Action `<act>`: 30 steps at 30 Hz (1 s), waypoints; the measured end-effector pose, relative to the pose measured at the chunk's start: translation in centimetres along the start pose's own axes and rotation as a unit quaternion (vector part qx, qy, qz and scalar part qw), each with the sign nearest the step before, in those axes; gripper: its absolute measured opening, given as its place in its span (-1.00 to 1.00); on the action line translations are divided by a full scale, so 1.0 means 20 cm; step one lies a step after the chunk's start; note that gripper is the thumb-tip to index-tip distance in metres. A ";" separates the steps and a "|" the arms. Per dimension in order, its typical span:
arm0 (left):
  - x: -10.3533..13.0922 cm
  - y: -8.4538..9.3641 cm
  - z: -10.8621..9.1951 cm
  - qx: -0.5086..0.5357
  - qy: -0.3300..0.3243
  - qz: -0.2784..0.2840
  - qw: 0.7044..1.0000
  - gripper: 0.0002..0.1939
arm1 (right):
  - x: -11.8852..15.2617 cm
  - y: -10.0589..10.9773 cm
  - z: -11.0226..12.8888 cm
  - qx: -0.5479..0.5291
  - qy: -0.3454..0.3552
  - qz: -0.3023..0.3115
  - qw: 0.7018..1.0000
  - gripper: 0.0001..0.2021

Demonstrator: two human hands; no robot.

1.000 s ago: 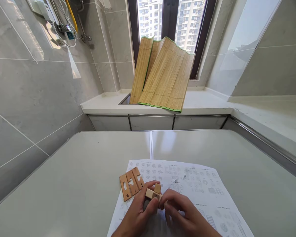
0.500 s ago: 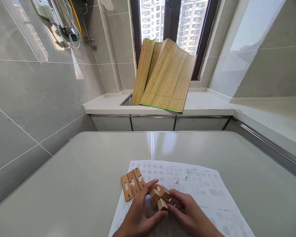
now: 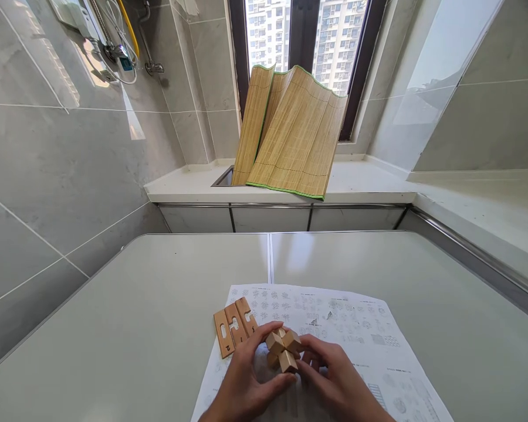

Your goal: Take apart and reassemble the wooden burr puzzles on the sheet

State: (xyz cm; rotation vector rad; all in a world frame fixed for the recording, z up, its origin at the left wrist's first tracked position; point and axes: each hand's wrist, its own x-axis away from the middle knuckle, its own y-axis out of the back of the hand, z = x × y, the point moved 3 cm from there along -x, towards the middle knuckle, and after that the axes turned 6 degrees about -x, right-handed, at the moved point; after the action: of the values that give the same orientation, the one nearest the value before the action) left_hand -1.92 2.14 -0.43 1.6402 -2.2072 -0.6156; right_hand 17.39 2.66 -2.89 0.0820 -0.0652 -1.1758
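Left hand [image 3: 250, 378], near left of centre: fingers and thumb curved, gripping the wooden burr puzzle from its left side, thumb at the near end, index finger reaching round the far side
Right hand [image 3: 334, 375], near right of centre: closed in a pinch on the right side of the same puzzle, remaining fingers curled under
Wooden burr puzzle [image 3: 283, 350], one, pale brown: between both hands, above the paper, several square bar ends jutting out in a cross-like cluster
Printed paper sheet [image 3: 352, 340], one, white: beneath the hands, covered in small grey diagrams
Flat wooden plates [image 3: 239, 337], three, with cut-outs: side by side at the left edge of the sheet, just beyond the left hand, leftmost marked 2
Table [image 3: 127, 328], pale, glossy, with a central seam
White ledge [image 3: 189, 183], beyond the table's far edge
Bamboo mat [image 3: 297, 140], one, folded, green-edged: upright on the ledge, leaning towards the window
Window [image 3: 303, 38], dark-framed, farthest, with pale tower blocks [image 3: 268, 32] outside
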 end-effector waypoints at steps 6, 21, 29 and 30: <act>-0.01 0.00 0.00 0.084 0.023 0.002 0.996 -0.35 | 0.01 -0.01 0.01 -0.016 -0.007 0.013 1.000 -0.61; -0.01 -0.01 -0.01 0.121 0.012 0.034 0.992 -0.34 | 0.03 -0.05 0.12 -0.074 0.019 0.096 0.992 -0.64; -0.02 0.00 -0.04 0.086 -0.017 0.015 0.996 -0.39 | 0.02 -0.06 0.05 -0.015 0.045 0.044 0.998 -0.60; -0.02 0.00 -0.04 0.085 -0.016 0.015 0.996 -0.39 | 0.02 -0.06 0.04 -0.010 0.044 0.042 0.998 -0.60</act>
State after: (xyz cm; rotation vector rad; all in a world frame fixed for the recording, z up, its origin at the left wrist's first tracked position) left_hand -1.44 2.33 0.20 1.6858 -2.3608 -0.4605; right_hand 16.33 1.73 -2.13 0.1126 0.0202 -1.0879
